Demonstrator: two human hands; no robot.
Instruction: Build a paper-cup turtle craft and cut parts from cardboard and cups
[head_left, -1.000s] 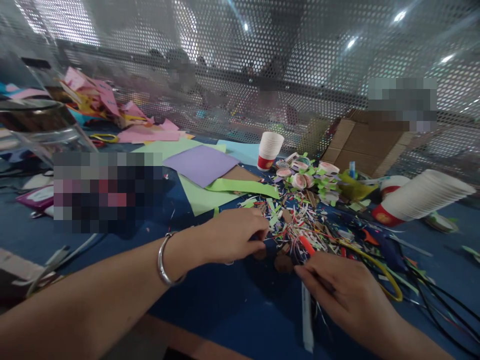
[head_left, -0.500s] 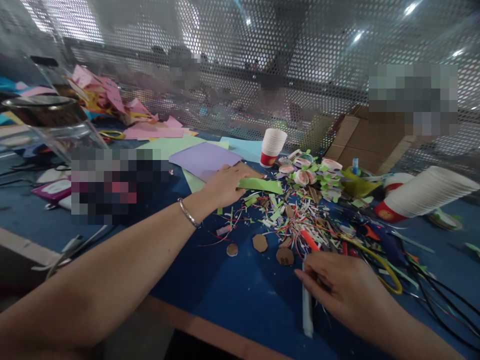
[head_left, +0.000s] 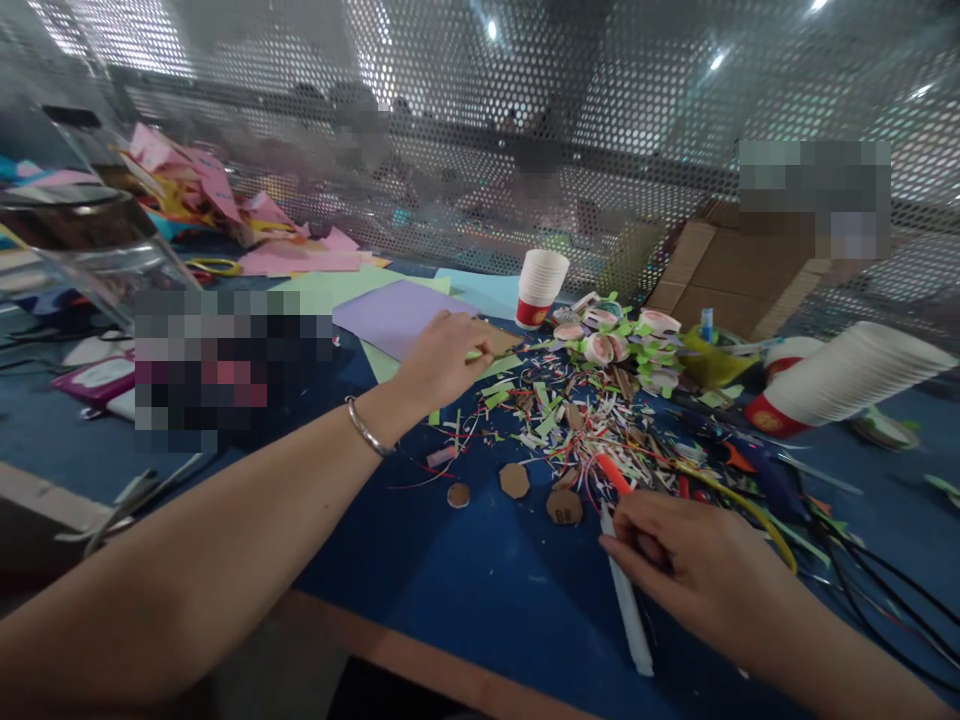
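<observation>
My left hand (head_left: 446,355), with a silver bangle on its wrist, reaches over a purple sheet (head_left: 397,310) and a brown cardboard piece (head_left: 504,340). Its fingers pinch a green paper strip (head_left: 473,356), seen nearly edge-on. Lower right, my right hand (head_left: 675,550) is curled, its thumb across a slim white stick (head_left: 630,615) that slants toward the table's front. An orange-red strip-like thing (head_left: 613,473) shows just beyond the knuckles; whether the hand touches it I cannot tell. Left of this hand lie a marked cardboard octagon (head_left: 565,507), a plain one (head_left: 514,481) and a small round disc (head_left: 458,495).
Paper scraps (head_left: 570,420) are heaped mid-table, with small wrapped discs (head_left: 600,345) behind. Paper cup stacks (head_left: 541,290) stand at the back and lie at right (head_left: 847,380). Cables (head_left: 862,590) and a blue tool (head_left: 772,480) lie right, a glass jar (head_left: 112,250) left.
The green strip in my left hand has turned from broadside to nearly edge-on, and the wrist has rotated. The white stick's near end has swung right. The view has shifted slightly.
</observation>
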